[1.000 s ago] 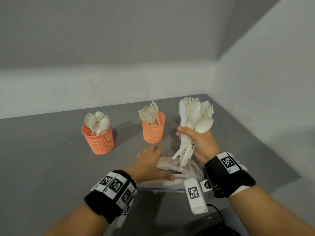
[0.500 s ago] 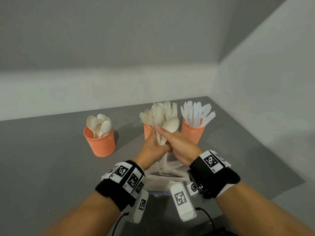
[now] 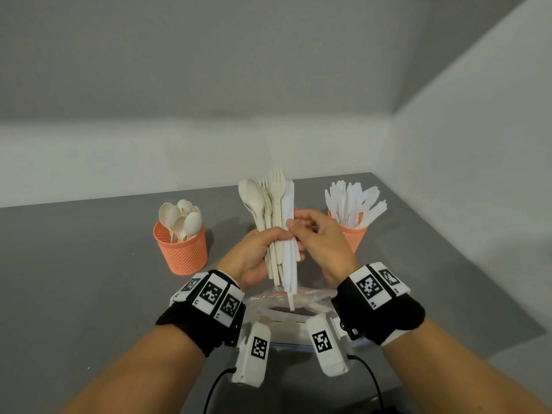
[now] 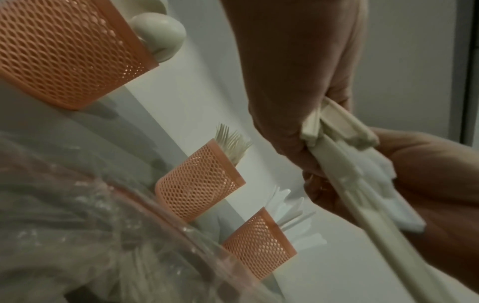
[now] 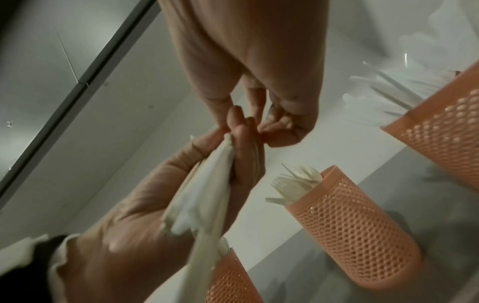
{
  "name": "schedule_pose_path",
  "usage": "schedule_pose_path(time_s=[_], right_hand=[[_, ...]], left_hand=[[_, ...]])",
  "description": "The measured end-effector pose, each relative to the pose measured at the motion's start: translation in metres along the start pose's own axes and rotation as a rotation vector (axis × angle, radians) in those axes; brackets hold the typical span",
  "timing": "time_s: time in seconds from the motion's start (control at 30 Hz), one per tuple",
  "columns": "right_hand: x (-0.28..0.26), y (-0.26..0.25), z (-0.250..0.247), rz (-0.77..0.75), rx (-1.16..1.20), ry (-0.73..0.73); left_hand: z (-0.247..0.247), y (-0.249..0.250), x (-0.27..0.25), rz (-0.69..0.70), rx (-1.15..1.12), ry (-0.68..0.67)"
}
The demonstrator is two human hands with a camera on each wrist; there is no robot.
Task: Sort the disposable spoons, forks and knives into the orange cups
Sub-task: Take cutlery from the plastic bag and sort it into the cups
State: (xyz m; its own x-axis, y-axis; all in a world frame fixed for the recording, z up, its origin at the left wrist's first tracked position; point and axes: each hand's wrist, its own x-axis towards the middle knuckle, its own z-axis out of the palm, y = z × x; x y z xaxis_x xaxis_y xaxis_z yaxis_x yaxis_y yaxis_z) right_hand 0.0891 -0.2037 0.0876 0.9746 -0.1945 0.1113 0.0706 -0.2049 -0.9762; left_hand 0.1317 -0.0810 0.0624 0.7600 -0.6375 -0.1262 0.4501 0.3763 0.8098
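Note:
My left hand (image 3: 270, 245) grips an upright bundle of cream spoons, forks and one white knife (image 3: 289, 204) by the handles, above the table's middle. My right hand (image 3: 298, 225) pinches the white knife at the bundle's right edge with thumb and forefinger. Three orange mesh cups stand behind: the spoon cup (image 3: 182, 249) on the left, the knife cup (image 3: 352, 237) on the right, and the fork cup (image 4: 199, 182) between them, mostly hidden behind the bundle in the head view. In the right wrist view my left hand (image 5: 181, 205) closes round the bundle (image 5: 207, 184).
A clear plastic zip bag (image 3: 286, 304) lies on the grey table (image 3: 89, 279) under my hands, with a few pieces inside. Grey walls close the table at the back and on the right. Bare table surface lies left of the spoon cup.
The bundle has passed from my right hand to my left, which left the bag. My right hand now pinches the white knife. The knife cup has come into sight.

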Motion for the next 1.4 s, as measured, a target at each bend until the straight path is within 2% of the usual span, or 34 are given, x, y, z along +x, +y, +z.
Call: schedule_pose_path(time_s=[0.13,0.2,0.3,0.43,0.57,0.67,0.77,0.87,1.0,1.1,1.17,1.27,1.33,1.4], right_hand=[[-0.001,0.0,0.001,0.037,-0.003,-0.076],[-0.002,-0.002,0.002,0.02,0.006,-0.069],[0.002,-0.003,0.004,0.007,-0.07,-0.031],[0.006,0.003,0.006,0.012,-0.1,0.016],[0.01,0.012,0.008,0.025,-0.075,0.176],[0.011,0.011,0.006,0.023,-0.058,0.202],[0.009,0.007,0.002,0.034,-0.004,0.143],[0.01,0.004,-0.002,0.11,0.124,0.11],[0.014,0.002,-0.014,0.189,0.324,0.126],[0.024,-0.006,-0.034,0.103,0.329,0.244],[0.036,-0.011,-0.053,-0.018,0.254,0.38],[0.055,-0.006,-0.077,-0.197,-0.028,0.526],[0.064,0.008,-0.082,-0.192,-0.096,0.547],[0.072,0.028,-0.082,-0.104,-0.164,0.511]], left_hand=[[-0.001,0.004,0.001,0.026,0.075,-0.016],[0.001,0.006,0.0,0.036,0.158,-0.025],[0.004,0.007,0.002,0.043,0.22,0.019],[0.006,0.005,0.005,0.039,0.194,0.038],[0.009,0.003,0.006,0.016,0.152,0.024],[0.009,0.001,0.008,0.025,0.148,0.064],[0.009,0.001,0.011,0.045,0.142,0.091],[0.01,0.001,0.015,0.064,0.124,0.088],[0.004,0.002,0.02,0.031,0.105,0.132],[-0.002,0.004,0.022,0.024,0.122,0.153],[-0.006,0.005,0.023,0.024,0.125,0.152],[-0.008,0.008,0.022,0.026,0.134,0.097],[-0.008,0.008,0.022,0.025,0.147,0.067],[-0.008,0.009,0.023,0.033,0.144,0.036]])
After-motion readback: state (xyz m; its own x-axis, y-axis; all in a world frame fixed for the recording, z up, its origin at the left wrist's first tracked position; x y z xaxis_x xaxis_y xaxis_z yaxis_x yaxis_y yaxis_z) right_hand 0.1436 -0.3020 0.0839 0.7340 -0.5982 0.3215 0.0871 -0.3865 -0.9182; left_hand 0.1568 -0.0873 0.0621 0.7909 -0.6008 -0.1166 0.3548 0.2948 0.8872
